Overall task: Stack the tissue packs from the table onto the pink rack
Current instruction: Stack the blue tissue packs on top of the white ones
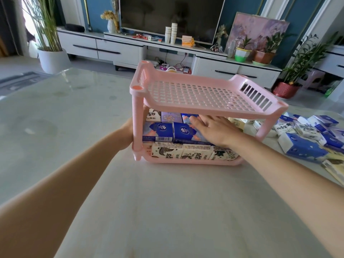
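Note:
The pink two-tier rack (186,108) stands mid-table, its slatted top shelf bare. On its lower shelf sit several tissue packs: cream ones (167,152) along the bottom, blue ones (160,130) above them. My right hand (210,129) reaches under the top shelf with straight fingers lying on the blue packs. My left hand (128,133) rests against the rack's front left post; its fingers are mostly hidden behind the post. A heap of loose blue and cream tissue packs (305,135) lies on the table to the right of the rack.
The pale table (167,202) stretches toward me and to the left. Beyond it are a white TV cabinet (119,47) with paper cups, a dark TV, potted plants at both sides and a leaning painting.

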